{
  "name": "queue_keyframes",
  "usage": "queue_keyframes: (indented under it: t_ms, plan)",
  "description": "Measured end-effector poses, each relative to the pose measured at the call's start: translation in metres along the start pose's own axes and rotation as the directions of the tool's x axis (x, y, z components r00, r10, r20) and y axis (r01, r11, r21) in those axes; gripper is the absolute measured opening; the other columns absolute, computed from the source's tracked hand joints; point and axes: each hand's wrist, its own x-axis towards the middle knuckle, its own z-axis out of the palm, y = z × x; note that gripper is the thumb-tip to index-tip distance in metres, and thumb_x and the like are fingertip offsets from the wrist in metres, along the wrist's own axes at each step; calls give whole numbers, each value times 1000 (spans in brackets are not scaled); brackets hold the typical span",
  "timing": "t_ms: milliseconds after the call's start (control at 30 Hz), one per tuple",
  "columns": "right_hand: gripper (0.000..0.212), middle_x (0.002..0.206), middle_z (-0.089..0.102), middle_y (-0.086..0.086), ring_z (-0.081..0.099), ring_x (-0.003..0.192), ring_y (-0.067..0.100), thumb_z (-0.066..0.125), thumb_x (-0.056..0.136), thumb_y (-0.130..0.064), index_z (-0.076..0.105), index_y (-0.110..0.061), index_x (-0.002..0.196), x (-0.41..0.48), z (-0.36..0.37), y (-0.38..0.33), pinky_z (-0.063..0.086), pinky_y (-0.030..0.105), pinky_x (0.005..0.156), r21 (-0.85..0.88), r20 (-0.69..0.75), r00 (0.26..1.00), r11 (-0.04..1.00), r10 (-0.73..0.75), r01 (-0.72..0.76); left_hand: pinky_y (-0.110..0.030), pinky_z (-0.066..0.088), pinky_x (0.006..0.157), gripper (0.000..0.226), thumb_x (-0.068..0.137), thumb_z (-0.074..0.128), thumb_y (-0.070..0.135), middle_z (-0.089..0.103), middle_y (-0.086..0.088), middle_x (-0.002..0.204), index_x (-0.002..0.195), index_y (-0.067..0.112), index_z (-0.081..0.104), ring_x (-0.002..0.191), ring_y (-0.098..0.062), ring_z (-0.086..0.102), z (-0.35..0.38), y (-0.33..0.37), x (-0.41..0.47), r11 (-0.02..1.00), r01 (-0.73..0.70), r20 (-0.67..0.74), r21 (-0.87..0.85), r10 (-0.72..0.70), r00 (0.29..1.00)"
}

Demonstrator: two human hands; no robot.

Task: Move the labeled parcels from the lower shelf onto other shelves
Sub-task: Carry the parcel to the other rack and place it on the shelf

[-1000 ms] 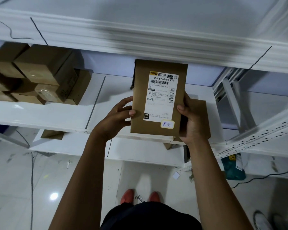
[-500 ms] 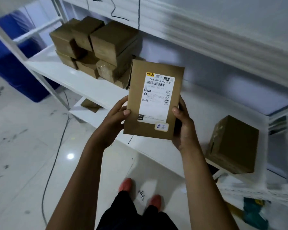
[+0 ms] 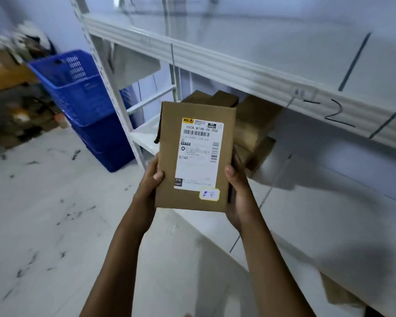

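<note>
Head cam showed both hands up in front of the shelving, gripping one flat brown parcel (image 3: 196, 156) between them. Left hand (image 3: 148, 191) clamped the lower left edge, thumb on the front face; right hand (image 3: 239, 197) clamped the lower right edge, thumb on the front, fingers hidden behind. Parcel was upright, face toward me, held in the air off every shelf. White shipping label (image 3: 199, 154) on its front read "160A B748-00 PDD" with "B748" lower down; small yellow-edged sticker (image 3: 209, 193) with handwriting sat at the bottom right corner of the label. Behind the parcel I saw a stack of brown boxes (image 3: 252, 131) sitting on the middle shelf (image 3: 329, 207), at its left end. Upper shelf (image 3: 238, 72) ran across above them, front edge marked in black pen with what looked like "-21". Another brown box (image 3: 338, 294) showed under the middle shelf at lower right, mostly hidden. Left of the rack post (image 3: 114, 94) stood stacked blue crates (image 3: 78, 88) on the pale floor (image 3: 44, 213). Far left was cluttered with cardboard, too blurred to tell apart.
</note>
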Motion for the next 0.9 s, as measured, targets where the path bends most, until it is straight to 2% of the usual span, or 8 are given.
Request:
queue_keyframes:
  t_ms: [100,233,400,533,600,667,833,900]
  plan:
    - [75,152,57,2,55,138,26,74,89,-45,42,-32,156,34,46,8,53,47,102,-9,46,999,1000,-27,27,-37,62,92,72,87,57,49,68,-4,144,155,29,47,123,-25,71,-45,28,11,999,-46,-44,2,46,998]
    - [70,157,51,8,51,142,30,66,99,-39,34,-24,160,81,95,11,54,42,99,49,133,988,996,-75,69,-37,63,91,70,87,63,51,66,-6,147,153,32,49,126,-29,70,-88,66,38,992,-122,-70,-11,121,990]
    - [83,159,47,14,47,144,34,70,93,-47,30,-20,161,141,152,1,53,46,101,49,189,971,989,-144,137,-35,62,90,106,74,78,71,71,-3,140,159,19,40,120,-23,73,-127,105,88,986,-166,-74,-18,165,984]
    - [87,158,48,14,48,143,36,69,92,-51,26,-21,162,198,188,-7,54,48,101,47,216,955,979,-205,200,-29,63,86,72,80,78,66,77,5,131,142,33,62,115,-15,75,-168,126,145,964,-254,-34,-80,252,967]
    - [90,159,45,14,45,145,38,69,92,-52,23,-21,163,228,205,-13,47,59,107,6,214,944,967,-250,254,-28,65,78,59,78,79,66,80,7,123,130,39,72,108,-14,79,-186,138,175,954,-275,-34,-121,273,961]
    - [94,160,43,13,43,145,38,69,90,-56,22,-22,163,259,221,-20,38,68,111,-55,183,934,945,-308,322,-28,65,81,50,86,74,61,80,9,123,130,39,72,109,-12,78,-202,152,206,930,-335,-28,-153,334,942]
    - [94,160,45,7,48,144,33,64,91,-62,17,-27,165,303,251,-32,46,66,105,-140,181,891,886,-416,442,-25,63,87,42,93,68,53,80,12,122,130,35,74,110,-6,77,-228,186,263,904,-367,128,-219,400,908]
    - [89,161,45,5,48,144,33,61,94,-60,17,-28,165,312,258,-38,49,64,104,-142,163,874,865,-458,481,-24,64,84,55,88,72,58,82,12,116,133,26,67,106,-6,78,-229,197,280,917,-340,167,-210,376,912]
